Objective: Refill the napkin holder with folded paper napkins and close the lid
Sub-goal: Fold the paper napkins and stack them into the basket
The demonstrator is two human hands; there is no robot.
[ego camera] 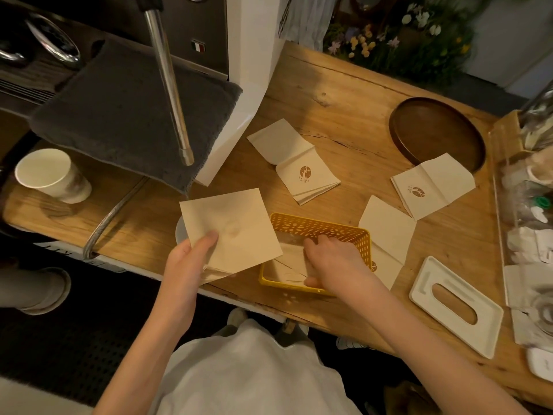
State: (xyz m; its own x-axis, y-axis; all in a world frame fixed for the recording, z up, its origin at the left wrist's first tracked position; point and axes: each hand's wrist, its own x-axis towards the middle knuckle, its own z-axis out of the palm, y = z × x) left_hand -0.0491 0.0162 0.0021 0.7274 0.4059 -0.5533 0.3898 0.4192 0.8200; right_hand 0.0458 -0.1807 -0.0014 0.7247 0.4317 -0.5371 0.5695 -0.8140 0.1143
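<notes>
Yellow napkin holder (320,232) at near desk (329,115) edge. Right hand (335,259) inside, fingers pressing napkins flat. Left hand (191,253) pinching a folded stack (230,229) just left. Lid (456,307) lies right, off. Risk — holder nudged over the edge; stack fanning apart.

— What can't I make out from here?

— My right hand (330,259) covers most of what lies inside the yellow basket (363,245), so I can't count the napkins there. Its fingertips are tucked out of sight.

— And the left?

— The napkin stack (230,229) I hold hides a pale round thing (179,232) underneath; only its rim shows.

— The right side?

— The clear box (526,217) runs off the edge, its contents a blur. The flowers (389,37) are smeared too.
</notes>
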